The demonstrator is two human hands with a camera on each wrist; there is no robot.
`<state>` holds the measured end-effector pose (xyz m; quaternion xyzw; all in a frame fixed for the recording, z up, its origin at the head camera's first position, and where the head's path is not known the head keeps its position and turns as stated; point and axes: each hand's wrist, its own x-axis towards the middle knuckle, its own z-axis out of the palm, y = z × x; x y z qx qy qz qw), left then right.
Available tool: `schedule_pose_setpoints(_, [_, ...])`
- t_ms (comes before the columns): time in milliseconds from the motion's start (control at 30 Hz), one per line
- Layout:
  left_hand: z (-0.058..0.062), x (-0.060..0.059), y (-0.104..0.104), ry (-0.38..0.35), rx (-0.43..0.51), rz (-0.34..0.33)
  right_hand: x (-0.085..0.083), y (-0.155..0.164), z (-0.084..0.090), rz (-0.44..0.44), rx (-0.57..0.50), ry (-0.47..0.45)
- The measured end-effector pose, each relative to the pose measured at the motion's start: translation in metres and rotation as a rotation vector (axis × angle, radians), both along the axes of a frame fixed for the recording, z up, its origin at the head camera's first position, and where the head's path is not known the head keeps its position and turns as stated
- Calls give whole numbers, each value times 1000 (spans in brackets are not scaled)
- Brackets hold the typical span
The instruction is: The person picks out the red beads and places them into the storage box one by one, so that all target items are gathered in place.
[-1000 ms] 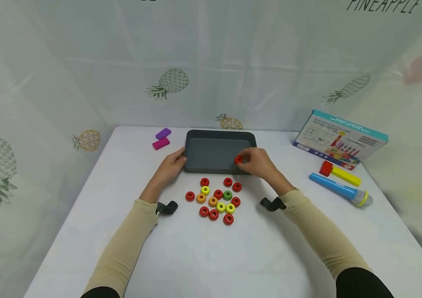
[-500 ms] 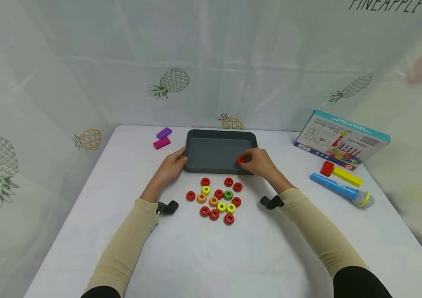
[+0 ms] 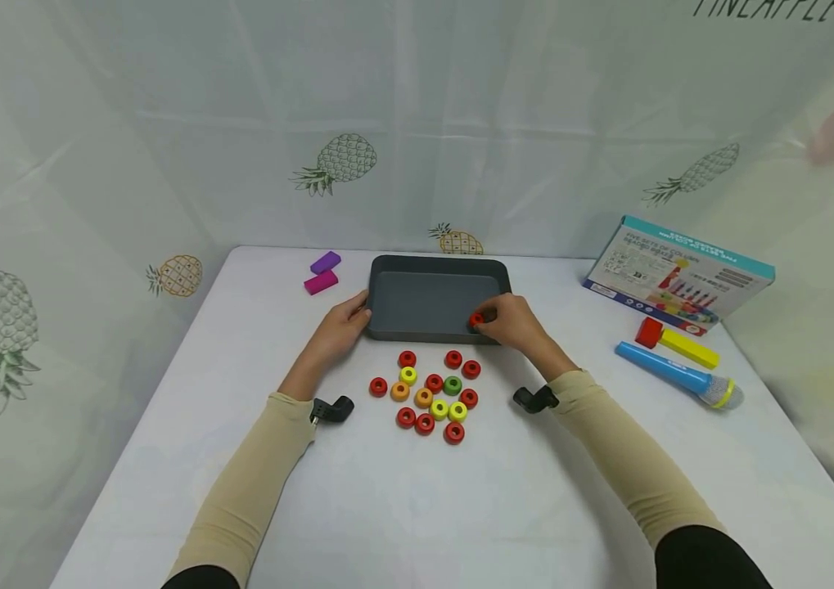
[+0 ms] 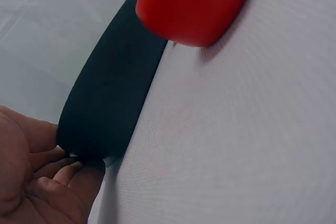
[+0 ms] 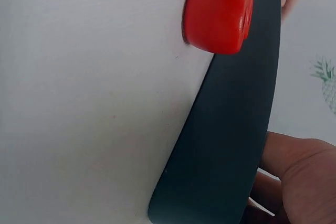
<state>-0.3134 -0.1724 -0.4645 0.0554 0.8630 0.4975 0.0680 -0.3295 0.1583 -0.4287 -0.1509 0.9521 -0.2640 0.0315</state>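
Note:
A dark grey rectangular tray (image 3: 437, 303) lies at the back of the table. My left hand (image 3: 340, 329) grips its left front corner; in the left wrist view the fingers curl in under the tray's dark side (image 4: 107, 87). Over the tray's front right corner, my right hand (image 3: 514, 322) pinches a red ring-shaped bead (image 3: 476, 320). In the right wrist view the tray wall (image 5: 226, 108) hides that bead and the fingertips. In front of the tray lie several loose beads: red (image 3: 453, 433), yellow (image 3: 439, 409), orange (image 3: 400, 391) and one green (image 3: 453, 384).
Two blocks, purple (image 3: 325, 262) and magenta (image 3: 321, 282), lie left of the tray. On the right stand a printed toy box (image 3: 678, 274), a red block (image 3: 648, 332), a yellow block (image 3: 689, 348) and a blue toy microphone (image 3: 674, 375). A patterned curtain (image 3: 417, 123) hangs behind the table.
My right hand, pinching the red bead, has shifted it slightly right and lower at the tray's front right corner. The left hand keeps its grip on the tray.

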Motion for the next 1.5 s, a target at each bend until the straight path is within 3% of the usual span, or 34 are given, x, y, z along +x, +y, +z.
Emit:
schedule_pose_setpoints(933, [-2,0,0,7,-2,-13,-4,-2,-3,-16,41,-41])
schedule_pose_setpoints(1500, [-6,-2,-1,8,-16,-10,7,5,-2,-30,-37,37])
